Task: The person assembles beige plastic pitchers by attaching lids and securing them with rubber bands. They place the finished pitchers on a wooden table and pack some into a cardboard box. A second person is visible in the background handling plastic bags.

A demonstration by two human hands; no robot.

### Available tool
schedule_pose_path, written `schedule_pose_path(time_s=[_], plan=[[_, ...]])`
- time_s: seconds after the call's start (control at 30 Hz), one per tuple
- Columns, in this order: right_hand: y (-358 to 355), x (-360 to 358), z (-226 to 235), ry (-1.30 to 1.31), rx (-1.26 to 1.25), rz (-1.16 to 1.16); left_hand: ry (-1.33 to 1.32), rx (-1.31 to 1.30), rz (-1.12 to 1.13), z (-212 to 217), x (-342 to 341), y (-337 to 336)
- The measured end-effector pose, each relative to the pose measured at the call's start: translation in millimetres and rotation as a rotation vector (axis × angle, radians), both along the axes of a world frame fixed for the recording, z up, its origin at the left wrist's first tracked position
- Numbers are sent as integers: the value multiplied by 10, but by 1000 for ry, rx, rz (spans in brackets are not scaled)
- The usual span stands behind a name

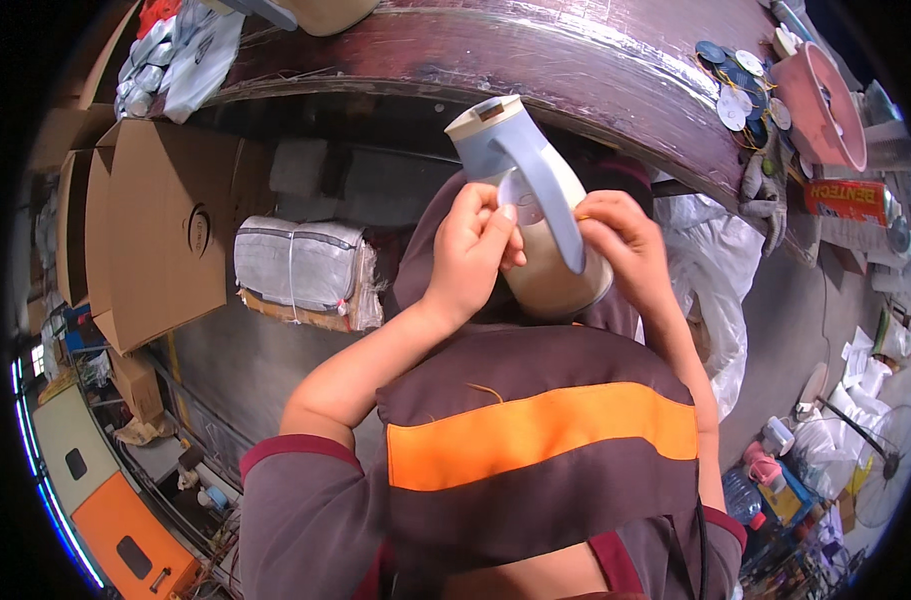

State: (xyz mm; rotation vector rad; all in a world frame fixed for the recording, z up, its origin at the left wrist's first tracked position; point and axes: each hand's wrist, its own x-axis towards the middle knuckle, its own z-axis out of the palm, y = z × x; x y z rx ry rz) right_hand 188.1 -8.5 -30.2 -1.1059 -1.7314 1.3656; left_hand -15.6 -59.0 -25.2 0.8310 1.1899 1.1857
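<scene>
A cream vacuum jug (558, 272) with a blue-grey handle (541, 178) leans across my lap, its spout end pointing up toward the bench. My left hand (471, 248) is closed beside the handle, pinching a pale, see-through round tag (516, 192). On the handle's other side, my right hand (627, 246) is closed, fingertips pinching a thin orange-yellow string (582, 217). How the string runs behind the handle is hidden.
A dark, scratched wooden bench (575, 60) spans the far side. Round blue and white tags (732, 105) lie there beside a pink basket (820, 105). Cardboard boxes (160, 225) and a strapped bundle (300, 265) stand left; a white plastic bag (710, 290) hangs right.
</scene>
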Motion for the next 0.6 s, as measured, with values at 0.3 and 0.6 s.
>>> schedule_pose_path(time_s=[0.3, 0.6], plan=[[133, -24, 149, 1026, -536, 104, 121, 402, 237, 2, -47, 9], [29, -418, 561, -37, 223, -4, 695, 568, 103, 229, -23, 91]])
